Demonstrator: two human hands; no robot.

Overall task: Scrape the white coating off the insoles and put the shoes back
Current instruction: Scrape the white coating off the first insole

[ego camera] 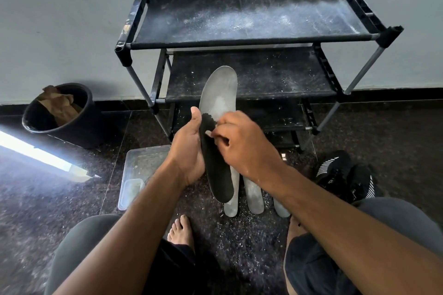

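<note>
While our left hand point(189, 151) grips the long, half-grey, half-black foam insole point(217, 127) upright, our right hand point(242, 143) pinches its peeling white coating point(208, 133) at the middle.

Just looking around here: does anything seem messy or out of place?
Yes. White powder dusts the shoe rack's top shelf and flecks litter the floor around the spare insoles, likely scraped off the insole being held.

The right hand point(242, 143) blurs over the held insole point(219, 103), hiding its fingertips, while three floor insoles point(253, 195) lie partly hidden behind both forearms.
</note>
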